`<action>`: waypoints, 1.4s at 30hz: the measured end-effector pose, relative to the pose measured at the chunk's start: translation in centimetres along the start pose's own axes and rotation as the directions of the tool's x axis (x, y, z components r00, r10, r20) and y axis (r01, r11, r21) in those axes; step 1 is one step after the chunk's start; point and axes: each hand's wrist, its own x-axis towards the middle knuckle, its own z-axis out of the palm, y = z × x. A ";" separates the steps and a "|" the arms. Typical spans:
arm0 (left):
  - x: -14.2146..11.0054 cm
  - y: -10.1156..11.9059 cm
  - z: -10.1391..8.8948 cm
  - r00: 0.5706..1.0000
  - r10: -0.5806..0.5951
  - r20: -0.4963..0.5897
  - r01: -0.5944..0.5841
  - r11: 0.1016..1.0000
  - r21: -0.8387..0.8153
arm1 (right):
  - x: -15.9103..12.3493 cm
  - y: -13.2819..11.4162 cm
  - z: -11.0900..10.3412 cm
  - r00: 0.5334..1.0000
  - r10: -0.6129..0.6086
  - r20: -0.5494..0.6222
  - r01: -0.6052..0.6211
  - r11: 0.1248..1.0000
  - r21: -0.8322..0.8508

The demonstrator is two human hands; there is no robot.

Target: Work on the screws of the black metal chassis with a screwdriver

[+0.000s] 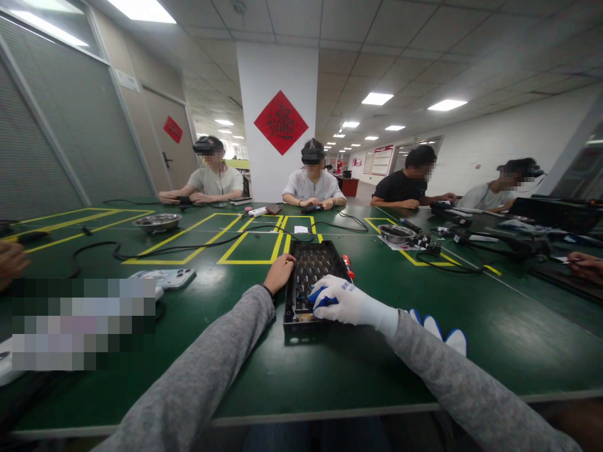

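A black perforated metal case (315, 263) lies on the green table (494, 326) in front of me. My bare left hand (279, 274) rests curled against the case's left edge and holds it. My right hand (338, 301) wears a white glove with blue fingertips and lies on the near end of the case, fingers bent over it. A red-handled screwdriver (347, 264) lies along the case's right side. A loose white and blue glove (440, 331) sits on the table beside my right forearm.
Several people sit along the far side. Two metal bowls (157, 221) (396, 233), black cables (179, 248), a phone (164, 277) and tools (490, 237) are spread over the table. Another person's hand (12, 260) shows at the left edge, one more hand (586, 265) at the right.
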 end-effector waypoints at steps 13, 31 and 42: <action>-0.1 0.2 0.0 1.000 0.000 0.002 0.000 1.000 0.009 | 0.0 0.0 0.0 1.000 0.014 -0.003 -0.014 1.000 0.008; 0.0 -0.1 0.0 1.000 0.007 0.005 -0.007 1.000 0.001 | 0.0 -0.2 -0.1 1.000 0.007 -0.015 -0.006 1.000 0.005; 0.0 0.0 0.0 1.000 -0.003 0.003 0.003 1.000 0.002 | 0.0 0.5 0.0 1.000 0.013 0.021 -0.014 0.999 0.032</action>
